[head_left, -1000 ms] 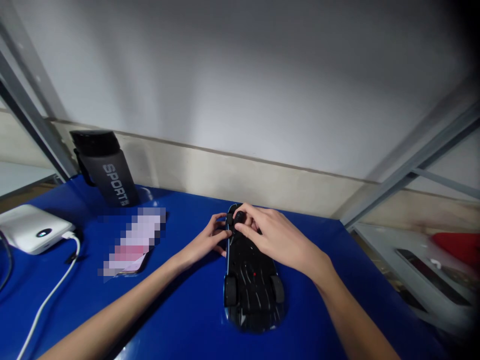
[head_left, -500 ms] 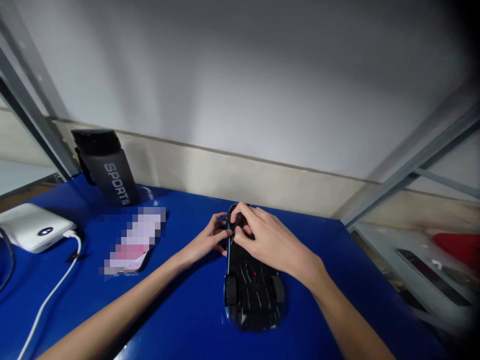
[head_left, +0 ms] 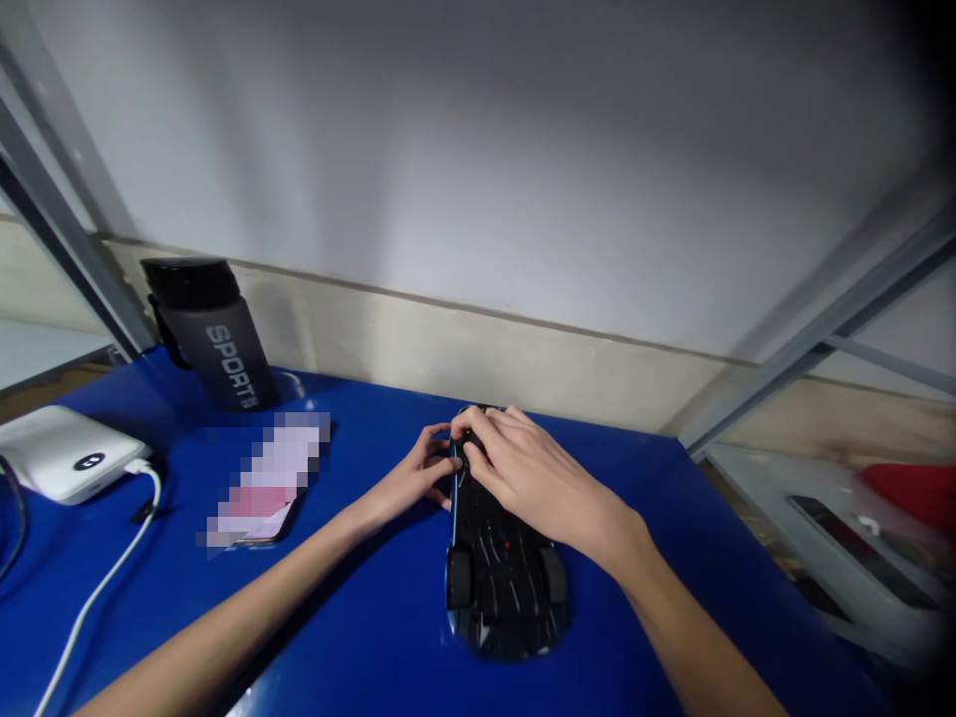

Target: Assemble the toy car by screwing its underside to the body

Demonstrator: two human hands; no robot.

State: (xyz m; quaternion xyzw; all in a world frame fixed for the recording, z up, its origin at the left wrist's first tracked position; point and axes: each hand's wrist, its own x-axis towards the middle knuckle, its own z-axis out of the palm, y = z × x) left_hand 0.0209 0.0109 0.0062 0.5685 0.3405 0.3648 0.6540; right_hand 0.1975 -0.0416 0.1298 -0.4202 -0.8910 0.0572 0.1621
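A toy car point(head_left: 502, 578) lies upside down on the blue tabletop, its black underside and two near wheels showing. At its far left edge my left hand point(head_left: 419, 470) grips the car, with the thumb on the underside and the fingers along the side. My right hand point(head_left: 534, 468) is over the far half of the car. Its fingers are bent down, with index finger and thumb close together near the far left corner. What lies between those fingertips is hidden. The far right part of the car is covered by this hand.
Left of the hands lies a phone point(head_left: 269, 488), partly pixelated. A dark sports bottle point(head_left: 220, 344) stands behind it. A white power bank point(head_left: 71, 453) with a white cable point(head_left: 105, 588) is at far left. The wall point(head_left: 478, 339) rises behind the blue table point(head_left: 358, 637).
My right hand's fingers have shifted and lowered over the car's far end. A small dark round part between them before is now hidden. My left hand and the car have stayed in place.
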